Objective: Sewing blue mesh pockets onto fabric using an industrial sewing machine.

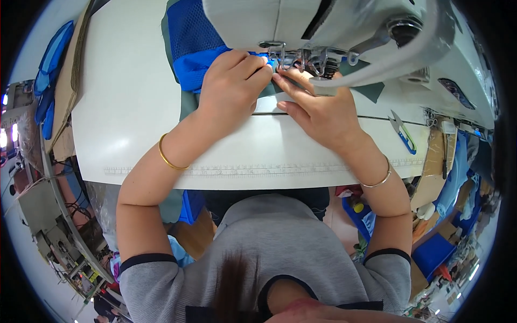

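Observation:
In front of me a white sewing machine (258, 21) stands over the table, its lamp lighting the needle area. My left hand (231, 89) is closed, its fingertips pinching the edge of a bright blue fabric piece (196, 67) beside the presser foot. That piece has a darker blue mesh part (194, 27), and dark green fabric (188, 102) lies under it. My right hand (326, 113) rests to the right of the needle, fingers stretched out and thumb apart. Its index fingertip meets the work near my left fingers. The needle tip and stitch line are hidden.
Thread snips (403, 133) with a blue and green handle lie on the table's right side. A ruler scale (258, 170) runs along the white table's (129, 107) near edge. Cardboard (67, 97) and blue pieces (53, 75) hang at the left; a blue bin (433, 255) stands lower right.

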The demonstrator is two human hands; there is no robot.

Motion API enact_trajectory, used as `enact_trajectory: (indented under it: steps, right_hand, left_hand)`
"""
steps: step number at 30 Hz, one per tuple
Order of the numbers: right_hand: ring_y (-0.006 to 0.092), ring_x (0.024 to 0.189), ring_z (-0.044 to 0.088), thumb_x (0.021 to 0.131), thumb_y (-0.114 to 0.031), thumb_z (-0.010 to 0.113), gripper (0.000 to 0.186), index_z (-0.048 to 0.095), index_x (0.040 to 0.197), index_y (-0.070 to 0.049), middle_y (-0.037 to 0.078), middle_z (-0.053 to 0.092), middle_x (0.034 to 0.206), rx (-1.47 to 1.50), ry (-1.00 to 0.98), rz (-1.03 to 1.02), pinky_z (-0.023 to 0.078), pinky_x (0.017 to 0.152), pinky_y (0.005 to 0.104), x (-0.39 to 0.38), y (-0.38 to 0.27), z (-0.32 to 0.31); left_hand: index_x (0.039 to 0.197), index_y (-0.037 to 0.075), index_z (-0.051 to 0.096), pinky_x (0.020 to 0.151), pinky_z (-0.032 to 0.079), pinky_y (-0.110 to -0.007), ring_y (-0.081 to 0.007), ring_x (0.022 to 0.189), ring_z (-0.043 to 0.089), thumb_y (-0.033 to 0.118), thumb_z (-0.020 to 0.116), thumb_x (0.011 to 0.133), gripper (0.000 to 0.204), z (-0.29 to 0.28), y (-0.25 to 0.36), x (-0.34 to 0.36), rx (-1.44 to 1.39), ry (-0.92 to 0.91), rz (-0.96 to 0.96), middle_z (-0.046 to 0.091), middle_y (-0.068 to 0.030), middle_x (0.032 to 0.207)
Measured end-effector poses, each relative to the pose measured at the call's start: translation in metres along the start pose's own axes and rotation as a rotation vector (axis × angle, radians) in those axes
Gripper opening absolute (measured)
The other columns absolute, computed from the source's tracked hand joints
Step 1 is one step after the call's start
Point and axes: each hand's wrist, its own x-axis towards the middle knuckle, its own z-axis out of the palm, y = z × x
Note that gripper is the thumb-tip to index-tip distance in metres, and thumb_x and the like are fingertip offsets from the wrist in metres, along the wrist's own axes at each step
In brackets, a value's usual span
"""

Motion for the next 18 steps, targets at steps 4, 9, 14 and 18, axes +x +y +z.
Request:
enact_trajectory:
  steps: [4, 9, 14, 18]
  right_hand:
    - [0.0319, 0.116, 0.057, 0.083, -0.03, 0.08, 0.037, 0.075, 0.117, -0.015, 0.002, 0.07, 0.101, 0.016, -0.003, 0.0, 0.047, 0.101, 0.0466, -0.0004, 0.0019, -0.0005]
    - [0.0317, 0.115, 0.058, 0.082, -0.028, 0.081, 0.035, 0.075, 0.114, -0.014, 0.003, 0.07, 0.102, 0.003, 0.006, -0.004, 0.047, 0.101, 0.0464, -0.0006, 0.0033, -0.0005]
    - [0.0302, 0.112, 0.06, 0.081, -0.025, 0.08, 0.027, 0.074, 0.102, -0.01, 0.004, 0.069, 0.104, 0.005, 0.02, -0.029, 0.049, 0.1, 0.046, 0.0028, 0.006, -0.0005]
    - [0.0303, 0.112, 0.06, 0.081, -0.025, 0.08, 0.023, 0.073, 0.095, -0.009, 0.004, 0.069, 0.106, 0.019, 0.04, -0.022, 0.049, 0.099, 0.0443, 0.0035, 0.0087, -0.0031]
  left_hand:
    - [0.09, 0.004, 0.068, 0.074, 0.053, -0.038, -0.0246, 0.085, 0.064, 0.0, 0.069, 0.064, 0.026, -0.0003, -0.0001, -0.001, 0.007, -0.012, 0.003, 0.068, -0.006, 0.094]
    - [0.089, 0.003, 0.067, 0.075, 0.053, -0.038, -0.0251, 0.086, 0.064, -0.001, 0.068, 0.063, 0.026, 0.0033, -0.0002, -0.001, -0.012, -0.001, -0.014, 0.068, -0.0065, 0.094]
    - [0.089, 0.002, 0.067, 0.075, 0.053, -0.037, -0.0258, 0.085, 0.063, -0.002, 0.068, 0.064, 0.025, 0.0048, 0.001, -0.0002, -0.039, 0.0, -0.019, 0.067, -0.0073, 0.094]
    - [0.088, 0.002, 0.068, 0.075, 0.052, -0.038, -0.0289, 0.085, 0.063, -0.002, 0.069, 0.069, 0.02, -0.0003, 0.0051, 0.0061, -0.058, -0.011, -0.042, 0.069, -0.0093, 0.094]
